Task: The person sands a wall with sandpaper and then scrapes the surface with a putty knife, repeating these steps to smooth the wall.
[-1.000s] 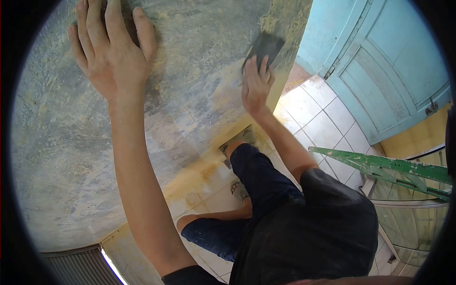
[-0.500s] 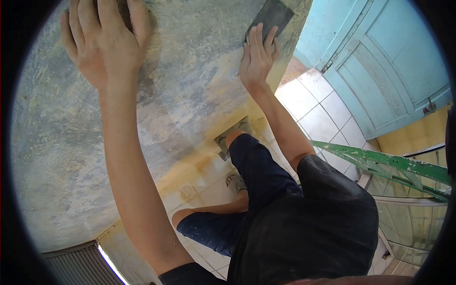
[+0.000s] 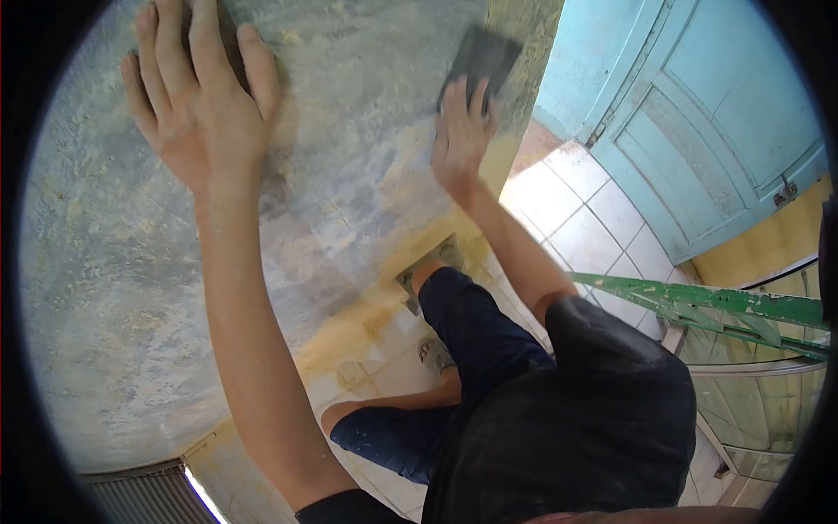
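My left hand [image 3: 209, 113] rests on the mottled grey-and-yellow wall [image 3: 140, 271] at the upper left, fingers spread, with dark shading between thumb and forefinger. At the upper right, my right hand [image 3: 463, 135] holds a dark grey rectangular sheet of sandpaper [image 3: 484, 63] flat on the wall, close to its right edge. The fingertips lie over the sheet's lower part, and hand and sheet are slightly blurred.
Low on the wall, a dark square recess [image 3: 425, 266] sits beside my knee. Right of the wall are white floor tiles [image 3: 589, 240] and a light blue door [image 3: 724, 113]. A green metal frame [image 3: 733, 301] with chipped paint reaches in from the right.
My right hand and the sandpaper have moved a little down and left along the wall. My left hand appears slightly lower and to the right, still spread on the wall.
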The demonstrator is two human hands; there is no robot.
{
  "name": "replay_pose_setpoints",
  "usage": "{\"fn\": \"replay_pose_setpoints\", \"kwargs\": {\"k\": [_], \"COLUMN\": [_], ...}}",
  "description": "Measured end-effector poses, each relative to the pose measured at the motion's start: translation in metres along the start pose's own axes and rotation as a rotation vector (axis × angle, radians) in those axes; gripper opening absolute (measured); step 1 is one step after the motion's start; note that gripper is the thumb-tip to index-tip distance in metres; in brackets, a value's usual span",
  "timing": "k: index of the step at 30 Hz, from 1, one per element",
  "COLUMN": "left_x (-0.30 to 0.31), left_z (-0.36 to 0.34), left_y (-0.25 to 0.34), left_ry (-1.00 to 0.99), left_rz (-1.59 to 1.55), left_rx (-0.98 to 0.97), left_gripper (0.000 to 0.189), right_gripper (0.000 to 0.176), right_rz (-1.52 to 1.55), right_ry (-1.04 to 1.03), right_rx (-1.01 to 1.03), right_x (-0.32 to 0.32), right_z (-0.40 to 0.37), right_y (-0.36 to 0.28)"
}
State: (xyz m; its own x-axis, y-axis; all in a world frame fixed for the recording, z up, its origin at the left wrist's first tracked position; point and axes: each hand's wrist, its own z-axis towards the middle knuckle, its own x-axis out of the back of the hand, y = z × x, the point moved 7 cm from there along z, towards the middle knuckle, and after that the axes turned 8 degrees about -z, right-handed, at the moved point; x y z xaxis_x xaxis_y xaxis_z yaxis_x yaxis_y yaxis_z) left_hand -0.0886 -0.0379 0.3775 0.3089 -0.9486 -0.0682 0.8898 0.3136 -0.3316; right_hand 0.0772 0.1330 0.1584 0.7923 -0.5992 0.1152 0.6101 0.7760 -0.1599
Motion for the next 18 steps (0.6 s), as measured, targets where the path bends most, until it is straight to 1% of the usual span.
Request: {"fn": "replay_pose_setpoints", "kwargs": {"k": [2, 3, 5, 6, 8, 11, 12, 14, 17, 18], "left_x": [0.002, 0.003, 0.004, 0.004, 0.005, 0.006, 0.005, 0.004, 0.004, 0.004], "left_z": [0.001, 0.002, 0.004, 0.003, 0.005, 0.002, 0.004, 0.002, 0.005, 0.003], "left_y": [0.002, 0.003, 0.003, 0.004, 0.006, 0.007, 0.006, 0.005, 0.002, 0.004], "left_ry": [0.006, -0.004, 0.002, -0.012, -0.031, -0.050, -0.046, -0.031, -0.014, -0.022], "left_rz": [0.015, 0.027, 0.038, 0.040, 0.048, 0.069, 0.077, 0.054, 0.035, 0.028], "left_rx": [0.001, 0.006, 0.005, 0.011, 0.010, 0.016, 0.013, 0.020, 0.024, 0.026], "left_gripper": [0.045, 0.045, 0.045, 0.045, 0.046, 0.046, 0.046, 0.046, 0.045, 0.045], "right_gripper": [0.046, 0.046, 0.047, 0.047, 0.046, 0.046, 0.046, 0.047, 0.047, 0.047], "right_rz": [-0.020, -0.018, -0.053, -0.054, -0.044, -0.023, -0.022, -0.013, -0.048, -0.050], "right_ry": [-0.144, -0.129, -0.147, -0.145, -0.050, -0.044, -0.032, -0.217, -0.160, -0.165], "right_rx": [-0.033, -0.029, 0.057, 0.051, 0.059, 0.005, 0.010, -0.021, 0.017, 0.008], "right_x": [-0.002, 0.001, 0.001, -0.001, 0.003, 0.003, 0.005, 0.001, 0.003, 0.002], "right_z": [-0.055, -0.063, -0.070, -0.056, -0.012, -0.006, -0.020, -0.072, -0.064, -0.049], "right_y": [0.000, 0.002, 0.001, 0.002, 0.005, 0.003, 0.001, -0.002, -0.002, -0.002]}}
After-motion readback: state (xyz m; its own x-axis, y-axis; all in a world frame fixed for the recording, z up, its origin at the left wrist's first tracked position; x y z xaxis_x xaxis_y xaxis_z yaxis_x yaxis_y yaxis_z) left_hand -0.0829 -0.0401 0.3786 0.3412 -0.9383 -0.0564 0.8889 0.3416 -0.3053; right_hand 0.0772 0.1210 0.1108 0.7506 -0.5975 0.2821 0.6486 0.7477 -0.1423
